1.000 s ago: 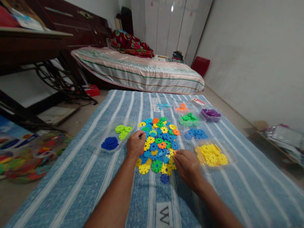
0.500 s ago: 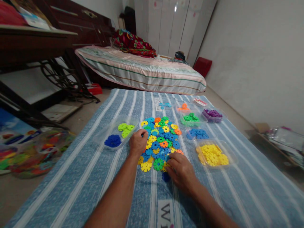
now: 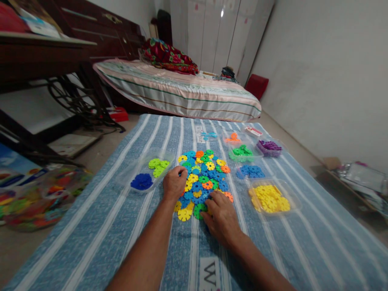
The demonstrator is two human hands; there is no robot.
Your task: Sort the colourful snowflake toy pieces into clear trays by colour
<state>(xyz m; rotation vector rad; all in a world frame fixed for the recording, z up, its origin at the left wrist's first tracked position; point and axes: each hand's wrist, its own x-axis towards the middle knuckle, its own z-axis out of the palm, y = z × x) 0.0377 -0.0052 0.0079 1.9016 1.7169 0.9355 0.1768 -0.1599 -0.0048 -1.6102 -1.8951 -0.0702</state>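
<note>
A mixed pile of flat, notched flower-shaped plastic discs point(image 3: 207, 176) in yellow, blue, green and orange lies in the middle of the striped cloth. At the pile's left edge is my left hand point(image 3: 175, 182), its fingers curled closed. Whatever is inside them is hidden, apart from a dark spot at the fingertips. My right hand point(image 3: 222, 214) rests over the near right part of the pile, thumb and fingers apart and bent down onto the discs. Its thumb is beside a green disc point(image 3: 199, 211). A yellow disc point(image 3: 184, 214) lies at the pile's near edge.
A clear tray at left holds dark blue discs point(image 3: 141, 182) and lime discs point(image 3: 158, 167). To the right are tubs of yellow point(image 3: 269, 198), blue point(image 3: 251, 171), green point(image 3: 242, 151), purple point(image 3: 269, 146) and orange discs point(image 3: 233, 137). Beyond the striped cloth point(image 3: 100, 226) stands a bed point(image 3: 182, 95).
My right hand has shifted slightly left over the near part of the pile. The dark blue disc seen below it earlier is now out of sight. My left hand stays at the pile's left edge.
</note>
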